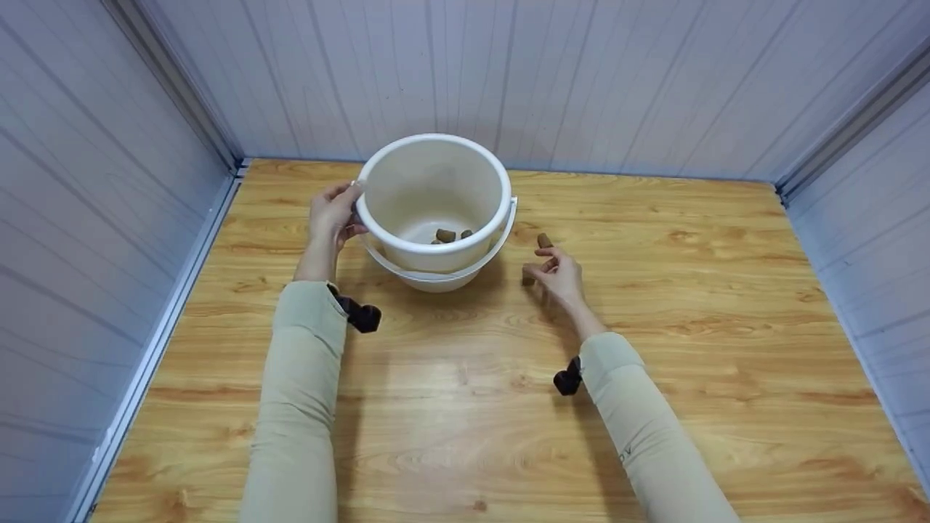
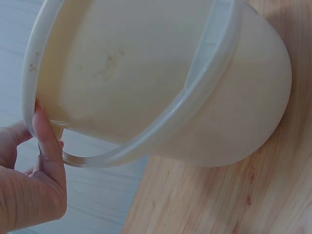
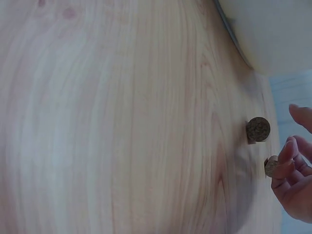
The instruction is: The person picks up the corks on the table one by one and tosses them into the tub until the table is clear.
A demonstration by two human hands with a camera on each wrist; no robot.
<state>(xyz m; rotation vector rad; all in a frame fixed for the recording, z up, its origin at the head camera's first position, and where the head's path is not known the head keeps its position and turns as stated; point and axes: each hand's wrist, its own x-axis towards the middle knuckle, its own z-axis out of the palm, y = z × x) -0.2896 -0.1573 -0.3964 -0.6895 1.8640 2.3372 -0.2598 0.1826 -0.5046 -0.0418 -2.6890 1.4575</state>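
Observation:
A white bucket [image 1: 433,256] stands at the back of the wooden surface, tilted in the left wrist view. My left hand [image 1: 333,218] grips its rim, with the thumb and fingers on either side, also seen in the left wrist view [image 2: 36,180]. Several brown cork stoppers [image 1: 446,235] lie inside the bucket. My right hand [image 1: 561,280], fingers bent, is right of the bucket beside two more cork stoppers. The nearer cork stopper [image 3: 258,129] shows a dark round end. Fingers partly cover the farther cork stopper [image 3: 271,166]; whether they pinch it is unclear.
The bucket's white handle [image 1: 436,277] hangs down on the near side. Pale panel walls [image 1: 465,80] enclose the wooden tabletop [image 1: 436,407] at the back, left and right. A black wrist camera [image 1: 363,317] sticks out from the left sleeve, another [image 1: 567,379] from the right.

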